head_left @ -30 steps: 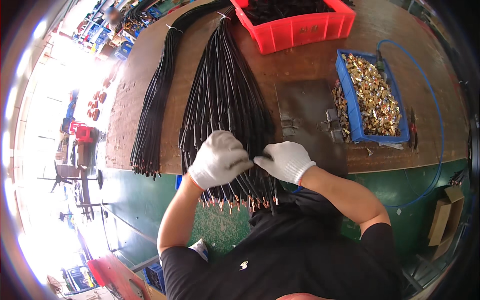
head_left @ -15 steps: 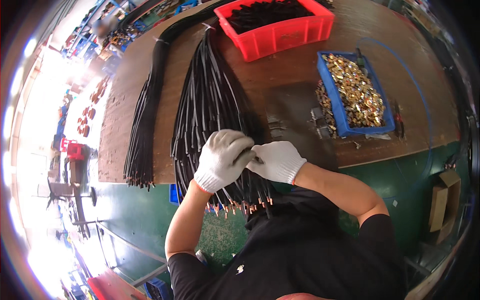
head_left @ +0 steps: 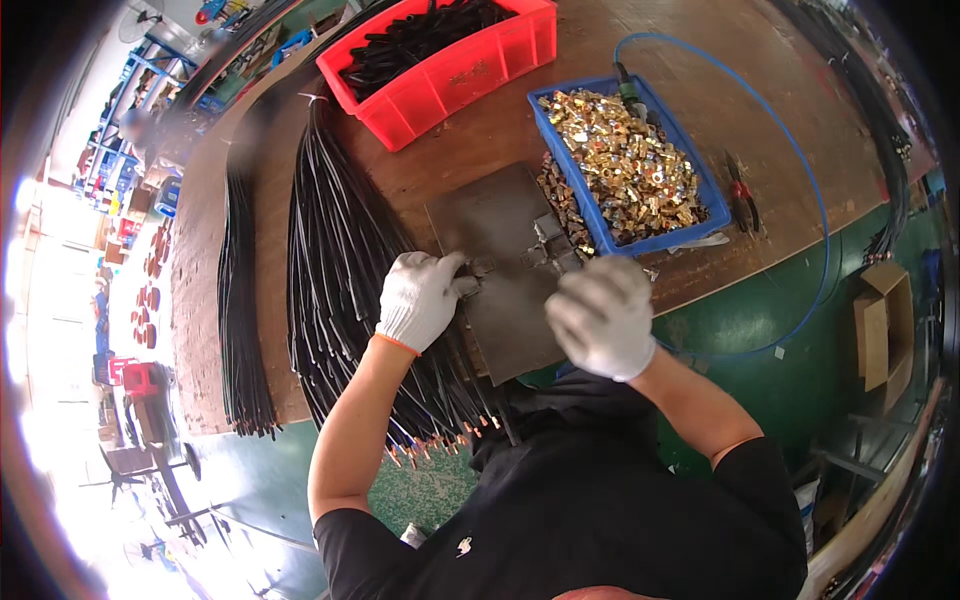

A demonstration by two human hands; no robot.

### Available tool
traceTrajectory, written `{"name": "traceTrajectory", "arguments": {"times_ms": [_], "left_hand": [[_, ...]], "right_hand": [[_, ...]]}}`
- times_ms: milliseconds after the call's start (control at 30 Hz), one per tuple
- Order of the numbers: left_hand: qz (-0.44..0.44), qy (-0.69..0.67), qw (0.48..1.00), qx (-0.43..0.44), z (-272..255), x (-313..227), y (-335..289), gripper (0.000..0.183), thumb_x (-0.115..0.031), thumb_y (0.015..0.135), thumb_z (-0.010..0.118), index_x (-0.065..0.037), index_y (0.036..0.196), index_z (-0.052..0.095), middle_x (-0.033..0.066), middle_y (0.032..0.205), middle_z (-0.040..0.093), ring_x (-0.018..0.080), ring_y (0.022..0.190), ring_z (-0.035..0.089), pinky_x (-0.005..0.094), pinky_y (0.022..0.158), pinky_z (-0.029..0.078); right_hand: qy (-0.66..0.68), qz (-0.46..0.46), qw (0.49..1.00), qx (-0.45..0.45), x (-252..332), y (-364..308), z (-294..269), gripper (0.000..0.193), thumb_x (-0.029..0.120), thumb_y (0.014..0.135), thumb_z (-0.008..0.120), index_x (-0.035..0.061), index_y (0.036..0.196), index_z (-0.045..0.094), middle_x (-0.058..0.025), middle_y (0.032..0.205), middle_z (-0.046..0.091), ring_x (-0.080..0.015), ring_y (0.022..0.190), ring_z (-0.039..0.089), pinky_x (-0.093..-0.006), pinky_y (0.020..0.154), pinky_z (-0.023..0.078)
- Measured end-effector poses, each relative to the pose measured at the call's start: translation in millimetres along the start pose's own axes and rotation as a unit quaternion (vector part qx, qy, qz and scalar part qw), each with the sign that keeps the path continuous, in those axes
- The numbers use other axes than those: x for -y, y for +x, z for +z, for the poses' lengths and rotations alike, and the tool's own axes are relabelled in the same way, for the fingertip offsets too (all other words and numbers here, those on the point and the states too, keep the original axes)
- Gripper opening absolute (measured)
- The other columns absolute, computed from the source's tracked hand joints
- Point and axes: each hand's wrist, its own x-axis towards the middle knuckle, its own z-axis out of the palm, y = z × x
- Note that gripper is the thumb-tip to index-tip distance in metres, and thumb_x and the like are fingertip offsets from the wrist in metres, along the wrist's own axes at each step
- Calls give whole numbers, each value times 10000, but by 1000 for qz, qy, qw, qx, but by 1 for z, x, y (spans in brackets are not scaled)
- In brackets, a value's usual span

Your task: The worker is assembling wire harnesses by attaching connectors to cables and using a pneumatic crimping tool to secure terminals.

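My left hand (head_left: 420, 302), in a white knit glove, is at the left edge of a dark flat sheet (head_left: 490, 220), beside the black cable bundle (head_left: 345, 270). Its thumb and forefinger are closed together next to small grey pieces (head_left: 482, 267); what they pinch is too small to make out. The cables have bare copper ends (head_left: 440, 447) hanging past the table's near edge. My right hand (head_left: 603, 318), gloved likewise, is over the sheet's right side, smeared by motion, its grip unclear. Near it are several grey metal blocks (head_left: 552, 240).
A blue bin (head_left: 655, 240) of brass-coloured fittings (head_left: 625, 165) is on the right, with red-handled pliers (head_left: 741, 195) beside it. Behind stands a red crate (head_left: 455, 90) of black sleeves. Another cable bundle (head_left: 243, 310) lies left. A blue hose (head_left: 800, 150) loops over the table's right side.
My hands, together over the cables before, are now apart: the right has moved away toward the grey blocks, the left to the sheet's edge. The view has swung, showing the table contents further left.
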Motion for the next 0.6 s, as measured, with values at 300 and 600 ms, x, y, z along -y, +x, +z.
{"name": "traceTrajectory", "arguments": {"times_ms": [300,600], "left_hand": [[-12,35,999,-35,8,-2,12,384,-369,844,811,-59,1070,787,231,963,737,422,1018,692,500,915,550],[8,36,997,-65,11,0,19,342,-345,843,819,-54,1019,788,212,932,739,415,982,700,487,901,555]], "right_hand": [[-155,63,986,1,-73,-9,-2,447,335,773,907,223,1154,703,32,980,609,-222,952,608,-447,943,471],[-144,57,988,6,-90,-11,-6,397,342,781,907,238,1106,705,45,985,620,-225,957,624,-454,960,450]]}}
